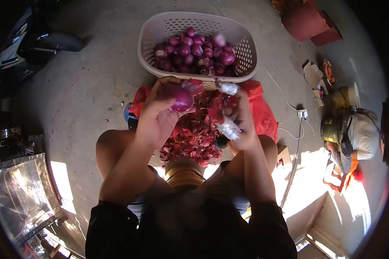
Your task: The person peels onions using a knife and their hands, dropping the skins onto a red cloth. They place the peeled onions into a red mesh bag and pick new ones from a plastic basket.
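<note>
Your bare forearms [258,177] reach forward from dark sleeves [110,226] over your bent legs [110,146]. Your left hand [156,115] curls in a grip, palm inward; your right hand [244,123] holds its white-wrapped thumb [228,129] and a wrapped finger [229,89] apart.

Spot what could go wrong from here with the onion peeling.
1. The onion in the left hand looks smooth; a light grip might let it slip.
2. The pale shiny wraps on the right hand could loosen or dull its feel.
3. The peel heap lies close to the basket; stray scraps might land among the loose onions inside.
</note>
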Available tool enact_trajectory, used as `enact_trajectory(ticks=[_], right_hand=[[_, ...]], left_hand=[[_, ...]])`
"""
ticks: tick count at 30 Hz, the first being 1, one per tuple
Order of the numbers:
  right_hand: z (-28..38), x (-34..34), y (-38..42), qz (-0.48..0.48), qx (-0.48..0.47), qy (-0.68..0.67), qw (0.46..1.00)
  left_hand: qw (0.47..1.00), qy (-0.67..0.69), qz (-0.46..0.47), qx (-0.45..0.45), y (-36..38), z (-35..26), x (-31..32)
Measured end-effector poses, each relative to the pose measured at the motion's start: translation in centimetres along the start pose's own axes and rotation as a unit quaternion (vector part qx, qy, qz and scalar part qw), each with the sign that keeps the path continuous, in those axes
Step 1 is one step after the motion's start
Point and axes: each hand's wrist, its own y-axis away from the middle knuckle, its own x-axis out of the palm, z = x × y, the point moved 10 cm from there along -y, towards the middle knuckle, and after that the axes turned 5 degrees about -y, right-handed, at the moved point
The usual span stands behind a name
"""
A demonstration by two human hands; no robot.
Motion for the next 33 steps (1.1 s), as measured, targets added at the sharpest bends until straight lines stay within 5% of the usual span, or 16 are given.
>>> enact_trajectory(ticks=[5, 8, 12, 18, 26, 29, 33], right_hand=[[-1.7, 0.7, 0.2, 0.045, 0.014, 0.094, 0.994], [-1.2, 0.9, -0.1, 0.043, -0.063, 0.176, 0.981], [0.5, -0.8, -1.0, -0.056, -0.093, 0.069, 0.992], [0.4, -2.2, -0.2, -0.009, -0.075, -0.077, 0.994], [-0.5, -0.2, -0.1, 0.061, -0.094, 0.157, 0.981], [0.6, -0.5, 0.0, 0.046, -0.15, 0.359, 0.92], [0.9, -0.7, -0.1, 0.022, -0.165, 0.365, 0.916]], left_hand=[[0.979, -0.194, -0.001, 0.065, 0.6, -0.6, 0.9], [0.97, -0.228, -0.004, 0.088, 0.7, -0.9, 1.9], [0.989, -0.128, 0.057, 0.047, 0.5, 0.1, 1.8], [1.0, 0.015, -0.005, 0.025, 0.3, 0.0, 0.7], [0.999, 0.018, -0.037, -0.025, -0.3, 0.7, 0.1], [0.998, 0.034, -0.042, -0.034, -0.4, 0.7, -0.2], [0.994, 0.068, -0.076, -0.029, -0.5, 0.9, -0.7]])
